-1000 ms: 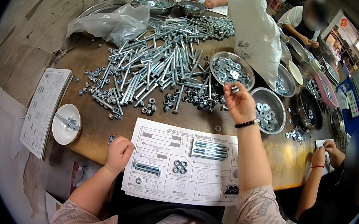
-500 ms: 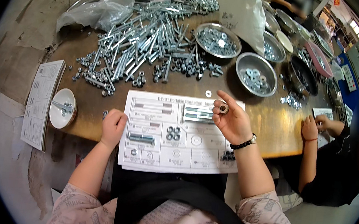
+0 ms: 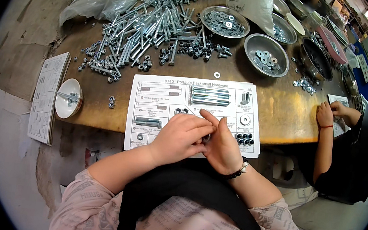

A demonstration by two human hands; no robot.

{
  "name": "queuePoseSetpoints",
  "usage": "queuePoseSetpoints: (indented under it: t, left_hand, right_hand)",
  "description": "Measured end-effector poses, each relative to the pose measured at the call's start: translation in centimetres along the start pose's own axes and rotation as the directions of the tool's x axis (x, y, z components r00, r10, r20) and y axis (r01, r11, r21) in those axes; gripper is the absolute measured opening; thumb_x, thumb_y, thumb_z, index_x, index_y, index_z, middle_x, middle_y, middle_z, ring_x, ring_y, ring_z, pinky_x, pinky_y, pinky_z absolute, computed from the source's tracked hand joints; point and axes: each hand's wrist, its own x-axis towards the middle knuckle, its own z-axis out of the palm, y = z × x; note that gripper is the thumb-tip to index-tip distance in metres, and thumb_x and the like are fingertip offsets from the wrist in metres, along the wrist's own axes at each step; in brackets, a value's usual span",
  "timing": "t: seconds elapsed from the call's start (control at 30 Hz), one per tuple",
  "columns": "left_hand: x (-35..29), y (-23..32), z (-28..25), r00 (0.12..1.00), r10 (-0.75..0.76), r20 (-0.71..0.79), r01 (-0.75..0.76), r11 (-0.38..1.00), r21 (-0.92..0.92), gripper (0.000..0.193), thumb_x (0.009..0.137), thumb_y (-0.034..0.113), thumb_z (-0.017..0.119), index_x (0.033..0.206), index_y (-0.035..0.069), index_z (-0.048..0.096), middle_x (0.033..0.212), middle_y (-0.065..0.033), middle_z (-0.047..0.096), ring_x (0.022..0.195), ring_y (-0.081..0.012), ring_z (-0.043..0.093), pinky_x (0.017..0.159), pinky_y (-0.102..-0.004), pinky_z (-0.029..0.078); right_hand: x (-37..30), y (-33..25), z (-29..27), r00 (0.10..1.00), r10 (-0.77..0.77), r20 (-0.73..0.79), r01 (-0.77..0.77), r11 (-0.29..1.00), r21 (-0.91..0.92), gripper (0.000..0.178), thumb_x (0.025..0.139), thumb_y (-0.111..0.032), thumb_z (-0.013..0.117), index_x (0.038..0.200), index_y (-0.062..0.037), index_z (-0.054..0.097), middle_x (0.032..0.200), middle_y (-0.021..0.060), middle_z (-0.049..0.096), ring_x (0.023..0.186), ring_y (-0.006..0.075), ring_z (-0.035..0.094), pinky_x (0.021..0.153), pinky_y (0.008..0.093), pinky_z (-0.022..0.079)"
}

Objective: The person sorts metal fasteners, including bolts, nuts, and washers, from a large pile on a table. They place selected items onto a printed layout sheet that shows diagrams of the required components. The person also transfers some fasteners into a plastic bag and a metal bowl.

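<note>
My left hand (image 3: 185,135) and my right hand (image 3: 225,149) meet over the near part of a printed parts sheet (image 3: 154,79). The left fingers are pinched together at the right palm. Between the hands shows the edge of a small round metal ring (image 3: 206,138), probably a washer; the rest is hidden. My right hand is partly curled under it, index finger and thumb raised. On the sheet lie long bolts (image 3: 209,96), shorter bolts (image 3: 147,122), black-centred nuts (image 3: 244,139), a single nut (image 3: 140,137), and two nuts (image 3: 181,111) partly covered by my left hand.
A big heap of bolts (image 3: 148,33) fills the far table. Metal bowls of washers (image 3: 267,56) stand at the far right. A white bowl (image 3: 68,98) sits left beside a stack of sheets (image 3: 46,95). A co-worker's hands (image 3: 329,112) are at the right.
My left hand has left the table by the sheet's left edge and moved right to my right hand. My right hand has come lower and nearer to me. The view has tilted.
</note>
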Motion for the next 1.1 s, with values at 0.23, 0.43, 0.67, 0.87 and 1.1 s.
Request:
queuePoseSetpoints:
  t: [0.23, 0.43, 0.67, 0.87, 1.1]
  left_hand:
    - [-0.4, -1.2, 0.5, 1.0, 0.022, 0.005, -0.021, 0.997, -0.072, 0.032, 0.062, 0.013, 0.07, 0.093, 0.011, 0.062, 0.087, 0.0009, 0.061, 0.081, -0.0204, 0.056, 0.077, -0.0332, 0.039]
    - [-0.8, -0.3, 0.2, 0.948, -0.311, 0.058, 0.309, 0.866, -0.394, 0.032, 0.067, 0.002, 0.068, 0.098, 0.004, 0.06, 0.091, -0.0048, 0.06, 0.075, -0.015, 0.055, 0.072, -0.0282, 0.045]
    - [0.4, -2.1, 2.2, 0.914, -0.312, 0.26, 0.367, 0.909, -0.198, 0.031, 0.07, 0.004, 0.067, 0.1, 0.004, 0.058, 0.091, -0.0063, 0.056, 0.077, -0.0157, 0.055, 0.071, -0.0278, 0.046]
    - [1.6, -2.8, 6.4, 0.894, -0.127, 0.431, 0.107, 0.992, 0.069, 0.028, 0.071, 0.011, 0.062, 0.098, 0.005, 0.057, 0.095, -0.0114, 0.054, 0.089, -0.0292, 0.054, 0.076, -0.0358, 0.045]
    - [1.9, -2.6, 6.5, 0.865, -0.17, 0.472, 0.139, 0.985, 0.099, 0.033, 0.069, 0.008, 0.061, 0.101, 0.005, 0.056, 0.096, -0.0122, 0.053, 0.089, -0.028, 0.055, 0.077, -0.0355, 0.045]
  right_hand:
    - [-0.9, 0.3, 1.4, 0.999, -0.017, -0.04, 0.02, 0.998, 0.055, 0.064, 0.093, -0.049, 0.024, 0.139, -0.0063, 0.011, 0.132, 0.0096, 0.032, 0.118, 0.0187, 0.035, 0.097, 0.0346, 0.031]
    - [-1.7, 0.1, -0.4, 0.997, -0.035, 0.071, 0.037, 0.999, -0.027, 0.061, 0.094, -0.045, 0.029, 0.139, -0.0063, 0.014, 0.122, 0.0055, 0.043, 0.111, 0.0154, 0.041, 0.093, 0.0315, 0.033]
    - [-4.7, -3.2, -7.6, 0.774, -0.6, -0.205, 0.529, 0.789, -0.313, 0.045, 0.094, -0.033, 0.036, 0.125, -0.0002, 0.036, 0.099, 0.0066, 0.053, 0.087, 0.0139, 0.053, 0.083, 0.0282, 0.041]
    - [-6.6, -3.2, -10.2, 0.676, -0.675, -0.296, 0.509, 0.718, -0.475, 0.035, 0.094, -0.025, 0.038, 0.118, 0.0009, 0.044, 0.094, 0.0051, 0.053, 0.077, 0.0095, 0.05, 0.075, 0.0235, 0.041]
    - [-7.7, -3.8, -12.1, 0.589, -0.717, -0.373, 0.387, 0.656, -0.648, 0.03, 0.092, -0.019, 0.043, 0.114, 0.0017, 0.049, 0.092, 0.0046, 0.054, 0.072, 0.0072, 0.048, 0.067, 0.02, 0.04]
